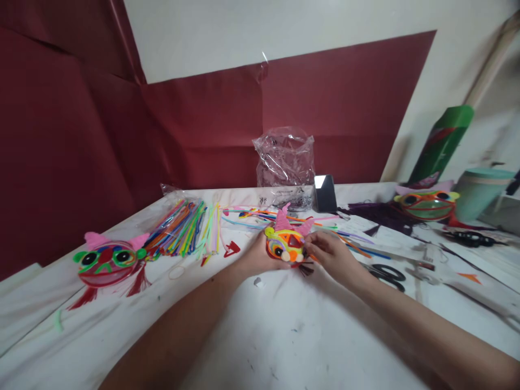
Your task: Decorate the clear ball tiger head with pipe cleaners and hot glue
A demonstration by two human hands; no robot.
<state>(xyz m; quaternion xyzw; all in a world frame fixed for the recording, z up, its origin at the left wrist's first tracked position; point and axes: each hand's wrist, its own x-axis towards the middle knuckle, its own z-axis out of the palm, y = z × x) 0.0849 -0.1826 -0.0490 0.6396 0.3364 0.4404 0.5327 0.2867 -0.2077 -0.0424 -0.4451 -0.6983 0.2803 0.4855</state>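
Observation:
My left hand (259,255) is closed around the left side of a small animal-face mask (287,242) made of bent pipe cleaners. The mask has pink horns, yellow and orange outlines, round black eyes and a dark tassel low on its right. At its right edge, the fingers of my right hand (325,249) are pinched together against the face. What sits between those fingertips is too small to make out. Two similar masks rest on the table: a pink-eared, red-tasselled one (110,262) at left and another (426,203) at far right.
Loose pipe cleaners (179,227) lie bundled left of centre. Black-handled scissors (385,275) and a glue gun (450,271) are to the right. Behind stand a phone (325,194), a clear plastic bag (285,160), a mint cup (483,192) and a green container (442,143).

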